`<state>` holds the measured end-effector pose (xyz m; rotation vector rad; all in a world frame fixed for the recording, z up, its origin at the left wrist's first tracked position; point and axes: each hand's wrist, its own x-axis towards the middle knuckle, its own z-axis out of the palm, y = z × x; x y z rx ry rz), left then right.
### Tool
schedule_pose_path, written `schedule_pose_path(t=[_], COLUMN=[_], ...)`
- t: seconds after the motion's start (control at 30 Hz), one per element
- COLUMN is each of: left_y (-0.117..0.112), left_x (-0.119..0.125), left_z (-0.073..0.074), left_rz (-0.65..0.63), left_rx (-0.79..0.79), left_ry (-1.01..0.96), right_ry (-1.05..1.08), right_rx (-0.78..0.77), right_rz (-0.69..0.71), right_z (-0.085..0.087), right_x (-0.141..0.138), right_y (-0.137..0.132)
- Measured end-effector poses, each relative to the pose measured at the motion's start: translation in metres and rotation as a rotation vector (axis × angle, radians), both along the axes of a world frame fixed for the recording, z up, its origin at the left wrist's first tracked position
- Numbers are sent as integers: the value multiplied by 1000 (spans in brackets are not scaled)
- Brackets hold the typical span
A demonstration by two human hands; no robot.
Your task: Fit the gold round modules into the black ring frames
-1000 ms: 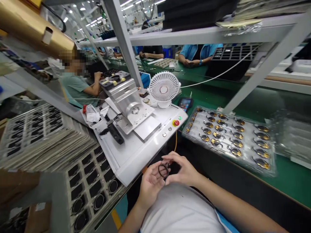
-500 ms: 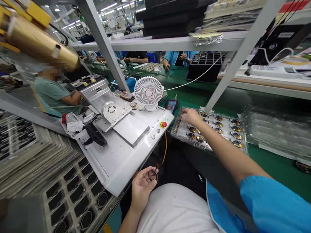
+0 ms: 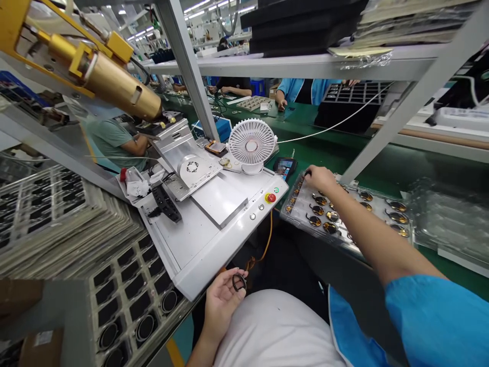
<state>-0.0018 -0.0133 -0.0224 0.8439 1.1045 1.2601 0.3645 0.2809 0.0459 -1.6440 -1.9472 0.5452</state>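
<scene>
My left hand (image 3: 221, 306) pinches a black ring (image 3: 239, 282) in its fingertips, palm up, beside the table (image 3: 214, 260); my right hand (image 3: 319, 179) curls at the tray (image 3: 284, 214), set within reach, any grip hidden.

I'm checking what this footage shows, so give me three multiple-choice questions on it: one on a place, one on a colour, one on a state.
1. Where is the right hand?
A. On the fan
B. Over the clear plastic tray
C. On the stop button

2. What colour is the ring in the left hand?
A. Gold
B. White
C. Black

3. How does the left hand lie?
A. Clenched in a fist
B. Palm up
C. Palm down

1 B: it reaches over the tray's corner, among round gold parts.
2 C: a dark band shows against the hand.
3 B: the palm faces the camera.
</scene>
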Motion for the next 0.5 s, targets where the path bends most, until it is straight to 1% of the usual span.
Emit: schedule_pose_path(t=[0.07, 0.1, 0.13, 0.17, 0.27, 0.33, 0.4, 0.5], left_y=[4, 7, 11, 15, 31, 41, 47, 46], left_x=[2, 4, 7, 10, 22, 27, 28, 23], left_z=[5, 8, 12, 16, 31, 38, 42, 42], left_rz=[-34, -66, -106, -155, -302, -354, -386, -418], left_rx=[-17, -27, -33, -35, -9, 24, 34, -4], left_ry=[-25, -39, -51, -65, -125, -186, -223, -218], right_ry=[17, 42, 83, 141, 404, 501, 513, 460], right_rx=[-25, -34, -37, -37, -2, 48, 111, 164], right_rz=[-40, -33, 4, 62, 308, 434, 509, 596], right_z=[-3, -5, -7, -8, -7, -4, 0, 2], right_x=[-6, -13, -22, -33, -71, -93, -109, -121], right_y=[-23, -39, -56, -75, -132, -161, -178, -187])
